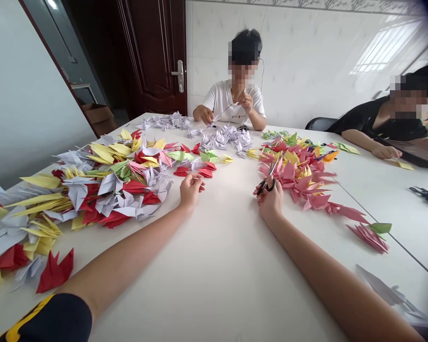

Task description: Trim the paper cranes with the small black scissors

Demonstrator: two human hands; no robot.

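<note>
My right hand [272, 203] is closed around a pair of scissors [272, 170] with black handles, blades pointing up and away from me. It rests beside a heap of pink folded paper cranes [288, 173], some yellow and green ones among them. My left hand [191, 191] has its fingers curled together over the table; whatever they may pinch is too small to make out. Just beyond it lie red folded cranes [204, 171]. To its left spreads a large pile of white, yellow, red and green paper cranes [109, 187].
Across the white table [221, 270] a person in a white shirt [223, 100] handles a thin dark strand near white cranes [228, 138]. Another person in black [364, 116] sits at the right. Black cords [426, 195] lie at the right edge. A single red crane [55, 270] lies near my left elbow.
</note>
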